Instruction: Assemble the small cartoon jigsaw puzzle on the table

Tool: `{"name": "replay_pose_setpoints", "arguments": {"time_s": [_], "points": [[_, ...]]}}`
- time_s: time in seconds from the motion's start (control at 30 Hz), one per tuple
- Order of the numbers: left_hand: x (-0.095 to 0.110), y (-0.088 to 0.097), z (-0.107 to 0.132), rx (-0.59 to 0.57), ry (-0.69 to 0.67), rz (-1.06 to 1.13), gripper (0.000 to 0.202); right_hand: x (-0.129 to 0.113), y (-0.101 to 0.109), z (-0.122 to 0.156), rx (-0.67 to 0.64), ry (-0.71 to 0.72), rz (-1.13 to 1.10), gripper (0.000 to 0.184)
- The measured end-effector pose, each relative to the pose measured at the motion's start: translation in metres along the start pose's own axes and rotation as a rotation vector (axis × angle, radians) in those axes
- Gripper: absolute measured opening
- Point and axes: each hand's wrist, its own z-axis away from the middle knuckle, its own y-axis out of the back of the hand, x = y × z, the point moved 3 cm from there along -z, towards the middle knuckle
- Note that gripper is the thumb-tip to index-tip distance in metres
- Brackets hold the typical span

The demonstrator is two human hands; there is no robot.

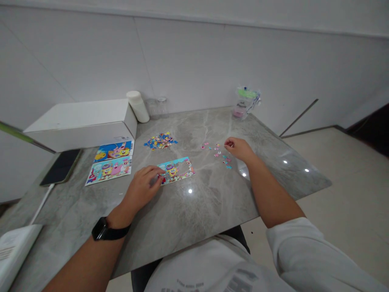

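Note:
A partly filled cartoon jigsaw puzzle (pixel 172 171) lies on the grey table, with a bare gap in its right half. My left hand (pixel 145 185) rests at its left end, thumb and fingers bent together on the edge and covering that corner. To the right, my right hand (pixel 239 149) is closed in a pinch just over the table; whatever is between its fingertips is too small to make out. Loose pink and teal puzzle pieces (pixel 217 154) are scattered beside it. A heap of mixed puzzle pieces (pixel 161 140) sits behind the puzzle.
Two cartoon picture cards (pixel 109 170) lie left of the puzzle, by a phone (pixel 61 166) on a cable. Along the wall stand a white box (pixel 82 121), a white bottle (pixel 138 106), two clear glasses (pixel 162 107) and a plastic bag (pixel 244 103). A marble table (pixel 194 215) carries everything.

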Motion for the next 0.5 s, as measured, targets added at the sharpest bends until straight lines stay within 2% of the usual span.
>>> {"name": "replay_pose_setpoints", "arguments": {"time_s": [0.2,0.5], "points": [[0.004,0.002,-0.001,0.006,0.003,0.042,0.027,0.001,-0.011,0.001,-0.166,0.062,0.096,0.019],[0.004,0.002,-0.001,0.021,-0.001,0.047,0.028,0.000,-0.023,-0.002,-0.200,0.081,0.159,0.018]]}}
